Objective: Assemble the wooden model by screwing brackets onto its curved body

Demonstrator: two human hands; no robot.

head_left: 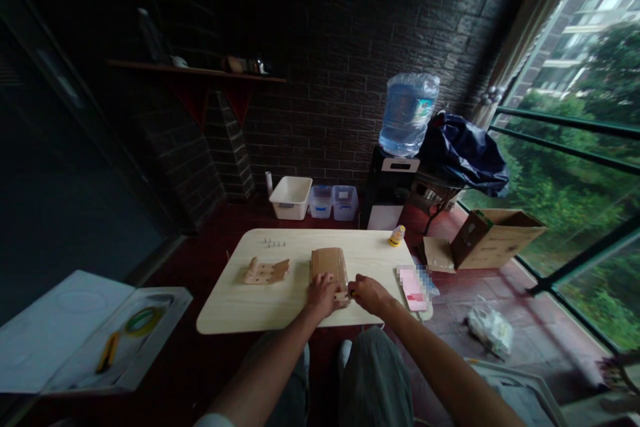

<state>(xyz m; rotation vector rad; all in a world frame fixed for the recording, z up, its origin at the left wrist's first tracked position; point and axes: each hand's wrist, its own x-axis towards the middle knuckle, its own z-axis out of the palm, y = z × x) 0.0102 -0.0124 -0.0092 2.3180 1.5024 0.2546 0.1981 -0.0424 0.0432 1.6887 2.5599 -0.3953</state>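
A brown cardboard block [328,260] lies on the pale wooden table [225,307] in front of me. My left hand [323,293] rests over its near end, fingers curled around a small light wooden piece [342,298] that sticks out toward the right. Close beside that piece, my right hand [369,293] is pinched at its end; what is between the fingertips is too small to make out. To the left sits a wooden part with holes and upright sides [267,272]. Several small screws [275,243] stand in rows behind it.
A yellow-capped bottle [397,236] stands at the table's back right corner, with a pink sheet [413,288] at the right edge. An open case [135,333] with tape and a yellow-handled tool is at left. Behind are plastic bins [291,199] and a water dispenser [393,190].
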